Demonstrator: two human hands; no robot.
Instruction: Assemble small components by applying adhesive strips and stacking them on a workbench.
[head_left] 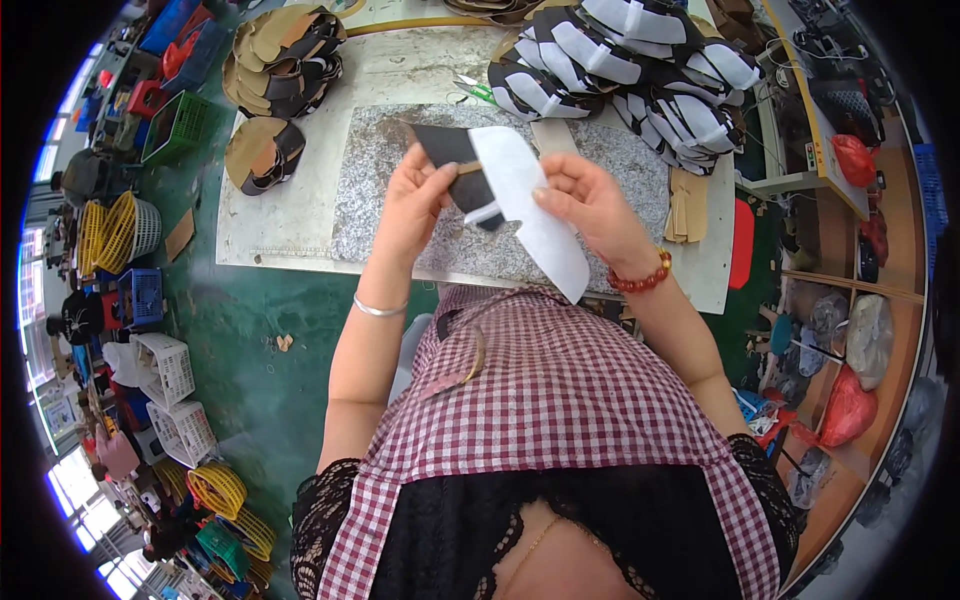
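Observation:
My left hand (415, 205) and my right hand (585, 200) both hold one shoe upper piece above the table. Its black part (450, 150) is pinched by my left fingers, and its white lining (530, 205) hangs down from my right fingers toward my checked apron. A silver bangle sits on my left wrist and a red bead bracelet on my right. Beneath the hands lies a speckled grey stone slab (380, 190) on the white worktable (290, 230).
A heap of black-and-white upper pieces (640, 70) lies at the back right, tan-and-black pieces (285, 60) at the back left. Scissors (475, 90) rest behind the slab. Tan strips (685, 205) lie at the right. Plastic baskets (165, 370) stand on the green floor at the left.

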